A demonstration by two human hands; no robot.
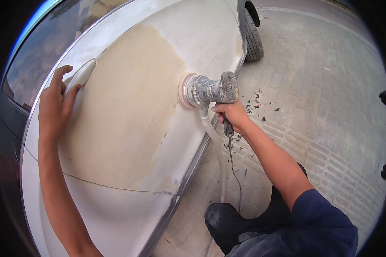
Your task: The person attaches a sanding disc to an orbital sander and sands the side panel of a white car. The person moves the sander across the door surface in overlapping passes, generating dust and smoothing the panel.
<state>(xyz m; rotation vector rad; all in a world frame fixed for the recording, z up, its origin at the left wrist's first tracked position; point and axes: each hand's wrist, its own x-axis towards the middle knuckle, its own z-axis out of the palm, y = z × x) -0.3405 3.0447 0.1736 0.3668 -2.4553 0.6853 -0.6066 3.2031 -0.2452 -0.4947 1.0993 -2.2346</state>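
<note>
On the white car door is a large beige patch of filler with uneven edges. A dusty grey orbital sander has its round pad against the filler's right border. My right hand is wrapped round the sander's handle, where a black cord leaves its end. From below the sander's head a pale dust hose hangs to the ground. At the left, my left hand grips the door handle, thumb and forefinger on either side of it; its other fingers are partly hidden.
A car tyre shows beyond the door. Dark scraps lie scattered on the paving to the right. Hose and cord run down beside my bent knee. Along the left side is the car's dark window.
</note>
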